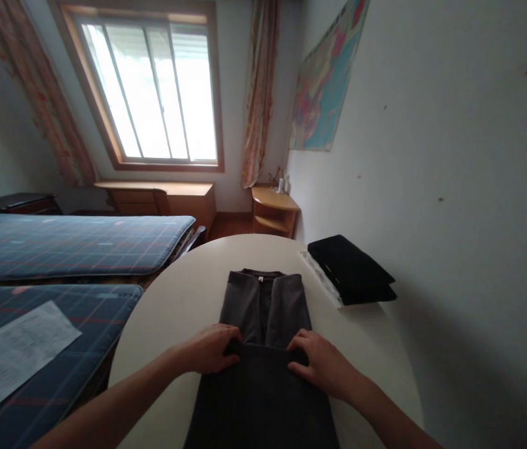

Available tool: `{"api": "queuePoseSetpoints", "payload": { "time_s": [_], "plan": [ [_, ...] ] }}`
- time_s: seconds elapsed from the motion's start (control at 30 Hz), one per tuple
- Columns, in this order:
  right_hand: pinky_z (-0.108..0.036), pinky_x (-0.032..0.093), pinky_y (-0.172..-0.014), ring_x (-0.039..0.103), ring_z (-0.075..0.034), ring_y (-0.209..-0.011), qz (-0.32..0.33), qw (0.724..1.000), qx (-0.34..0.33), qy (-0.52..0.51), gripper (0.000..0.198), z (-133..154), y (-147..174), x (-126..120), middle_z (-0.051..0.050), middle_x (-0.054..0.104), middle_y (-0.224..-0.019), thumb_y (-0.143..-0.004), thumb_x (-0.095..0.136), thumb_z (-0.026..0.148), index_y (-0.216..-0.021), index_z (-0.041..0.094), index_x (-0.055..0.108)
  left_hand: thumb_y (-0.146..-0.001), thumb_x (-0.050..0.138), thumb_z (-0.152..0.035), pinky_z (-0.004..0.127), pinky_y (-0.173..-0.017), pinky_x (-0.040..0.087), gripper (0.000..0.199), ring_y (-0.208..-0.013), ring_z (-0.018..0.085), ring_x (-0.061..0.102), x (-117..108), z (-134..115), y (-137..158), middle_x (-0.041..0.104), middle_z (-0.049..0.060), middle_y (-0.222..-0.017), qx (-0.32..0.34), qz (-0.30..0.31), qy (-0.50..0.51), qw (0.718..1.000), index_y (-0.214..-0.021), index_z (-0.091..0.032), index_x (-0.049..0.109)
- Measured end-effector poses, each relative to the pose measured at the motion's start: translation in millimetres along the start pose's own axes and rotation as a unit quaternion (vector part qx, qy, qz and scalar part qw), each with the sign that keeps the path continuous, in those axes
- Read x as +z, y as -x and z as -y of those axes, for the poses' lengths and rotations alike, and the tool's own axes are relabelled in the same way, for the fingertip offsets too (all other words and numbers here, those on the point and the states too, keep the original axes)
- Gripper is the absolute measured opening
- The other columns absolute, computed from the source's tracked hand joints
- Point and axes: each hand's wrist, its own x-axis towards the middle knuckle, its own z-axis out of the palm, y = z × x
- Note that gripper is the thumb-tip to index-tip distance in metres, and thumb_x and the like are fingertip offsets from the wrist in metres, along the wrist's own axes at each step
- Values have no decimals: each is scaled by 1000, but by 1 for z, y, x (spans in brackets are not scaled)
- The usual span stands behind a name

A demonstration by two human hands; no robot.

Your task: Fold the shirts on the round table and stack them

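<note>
A dark grey top (286, 305) lies on the round table, its neckline and small label at the far end. Its two sides are folded inward, leaving a narrow gap down the middle. A darker, flat section of the same top (263, 399) covers the near half and ends in a straight edge across it. My left hand (216, 348) is closed on the left end of that edge, thumb below and fingers above. At the right end, my right hand (314, 358) grips the edge in the same way.
A folded black garment (350, 268) rests on a clear plastic sheet at the round table's (160, 330) right edge, near the wall. Two plaid mattresses (76, 246) are on the left, one bearing a paper sheet (20, 352). A desk (188, 196) and corner shelf (275, 199) stand beyond.
</note>
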Motion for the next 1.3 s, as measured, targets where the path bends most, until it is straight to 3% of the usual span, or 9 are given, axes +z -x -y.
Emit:
{"api": "queuePoseSetpoints", "payload": {
  "time_s": [0.3,0.47,0.6,0.77,0.97,1.03,1.13,1.2,1.3],
  "plan": [
    [-25,38,-63,57,-15,-74,106,992,10,-62,12,0,-18,-35,0,66,-84,-85,60,30,-91,20,62,-83,67,-32,27,-76,47,25,-89,19,63,-40,3,-17,70,1,-99,52,46,74,995,-107,-24,68],
    [-25,43,-68,59,-16,-78,72,993,-27,-88,19,-8,-54,-90,-2,67,-90,-88,58,34,-97,18,62,-86,64,-34,26,-79,47,25,-88,18,62,-92,9,-47,70,1,-100,99,-24,110,989,-107,-21,69],
    [-28,45,-73,62,-20,-85,31,998,2,-53,30,-21,-93,-115,-8,70,-98,-88,58,41,-104,16,66,-88,63,-36,29,-87,46,26,-95,20,63,-116,23,-87,72,3,-103,118,-95,83,985,-108,-21,70],
    [-28,45,-68,65,-21,-84,77,993,85,3,26,-48,-123,-89,-8,72,-95,-85,63,38,-96,16,69,-82,65,-27,31,-86,47,28,-96,23,66,-85,54,-123,74,4,-104,52,-57,-2,997,-110,-24,70],
    [-26,45,-69,65,-21,-90,60,989,135,12,34,-60,-130,-63,-7,71,-99,-76,73,34,-104,16,66,-80,64,-23,35,-81,50,37,-94,27,66,-45,71,-123,72,11,-105,-1,-70,-1,998,-116,-17,65],
    [-25,44,-68,64,-20,-89,58,990,128,10,36,-56,-127,-66,-5,70,-98,-70,75,27,-103,17,65,-80,62,-21,32,-81,49,32,-93,25,66,-46,66,-113,71,8,-102,10,-80,8,997,-111,-19,66],
    [-23,42,-68,61,-18,-87,68,997,46,6,28,-46,-115,-75,-2,67,-95,-64,76,19,-91,19,65,-77,60,-16,29,-83,47,28,-93,21,64,-52,52,-91,69,4,-102,83,-97,25,992,-105,-22,66],
    [-23,40,-65,60,-18,-84,95,995,1,3,26,-38,-106,-79,-1,65,-92,-62,79,23,-84,19,64,-73,59,-12,27,-82,47,31,-91,19,63,-56,42,-75,67,1,-100,126,-84,32,988,-100,-23,66],
    [-25,38,-60,60,-20,-79,133,991,32,16,36,-31,-100,-78,-2,66,-89,-61,82,40,-86,20,65,-65,58,-6,24,-82,48,39,-92,17,63,-57,30,-58,65,-1,-106,149,-49,41,987,-98,-25,66]
  ]
}}
